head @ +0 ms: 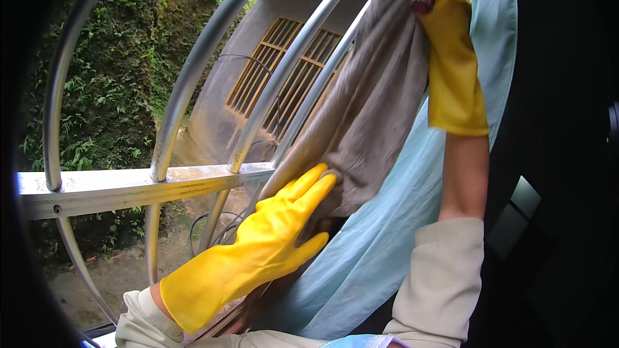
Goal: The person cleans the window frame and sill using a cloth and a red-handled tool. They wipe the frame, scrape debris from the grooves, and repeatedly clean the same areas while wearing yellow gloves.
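Note:
My right hand, in a yellow rubber glove, is raised at the top right. It grips a shiny dark red handle; the rest of that object is hidden or blurred. Beside it a grey-brown cloth hangs in folds from the top of the view. Lower down, my left hand, gloved the same way, touches the cloth's lower part with outstretched fingertips, its thumb held apart. A light blue curtain drapes behind the cloth and my right forearm.
Curved metal bars rise from a metal crossbar on the left. Beyond them stand a plant-covered bank and a grey wall with a barred window. Dark cables lie outside, near the bars.

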A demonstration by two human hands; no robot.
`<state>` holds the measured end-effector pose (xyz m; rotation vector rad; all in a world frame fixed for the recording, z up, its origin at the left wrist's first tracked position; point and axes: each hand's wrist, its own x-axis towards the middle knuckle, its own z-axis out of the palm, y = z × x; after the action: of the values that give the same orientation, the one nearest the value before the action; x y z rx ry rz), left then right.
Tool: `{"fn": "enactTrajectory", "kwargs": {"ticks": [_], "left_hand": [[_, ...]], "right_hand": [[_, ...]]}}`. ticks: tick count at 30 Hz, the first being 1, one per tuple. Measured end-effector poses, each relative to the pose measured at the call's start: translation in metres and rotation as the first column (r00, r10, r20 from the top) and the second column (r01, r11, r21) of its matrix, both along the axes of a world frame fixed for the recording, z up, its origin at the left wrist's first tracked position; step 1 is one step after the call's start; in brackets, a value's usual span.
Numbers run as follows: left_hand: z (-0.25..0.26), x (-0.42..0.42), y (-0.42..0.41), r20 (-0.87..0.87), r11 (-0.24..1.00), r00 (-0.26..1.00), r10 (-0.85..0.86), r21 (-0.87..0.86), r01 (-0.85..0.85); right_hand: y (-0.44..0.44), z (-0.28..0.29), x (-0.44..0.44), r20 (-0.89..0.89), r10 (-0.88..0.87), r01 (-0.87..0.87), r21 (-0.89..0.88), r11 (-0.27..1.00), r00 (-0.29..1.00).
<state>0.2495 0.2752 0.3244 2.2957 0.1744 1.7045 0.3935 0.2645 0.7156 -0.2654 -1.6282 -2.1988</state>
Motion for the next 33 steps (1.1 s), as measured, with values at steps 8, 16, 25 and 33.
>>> {"fn": "enactTrajectory", "kwargs": {"ticks": [8,16,25,33], "left_hand": [[-0.05,0.024,0.031,-0.007,0.989,0.996,0.089,-0.114,-0.089],[-0.148,-0.05,0.013,-0.833,0.929,0.529,-0.163,-0.311,-0.203],[-0.161,-0.092,-0.021,-0.313,0.791,0.949,-0.02,-0.586,-0.177],[-0.198,-0.095,-0.039,-0.157,0.737,0.985,0.066,-0.658,-0.154]], "right_hand": [[-0.004,-0.034,0.011,-0.192,-0.092,0.074,-0.1,0.992,0.977],[-0.033,-0.332,0.01,-0.156,-0.293,0.196,-0.45,0.871,0.943],[-0.083,-0.547,-0.01,-0.145,-0.396,0.186,-0.705,0.685,0.907],[-0.134,-0.713,-0.035,-0.038,-0.574,0.012,-0.996,0.084,0.818]]}}
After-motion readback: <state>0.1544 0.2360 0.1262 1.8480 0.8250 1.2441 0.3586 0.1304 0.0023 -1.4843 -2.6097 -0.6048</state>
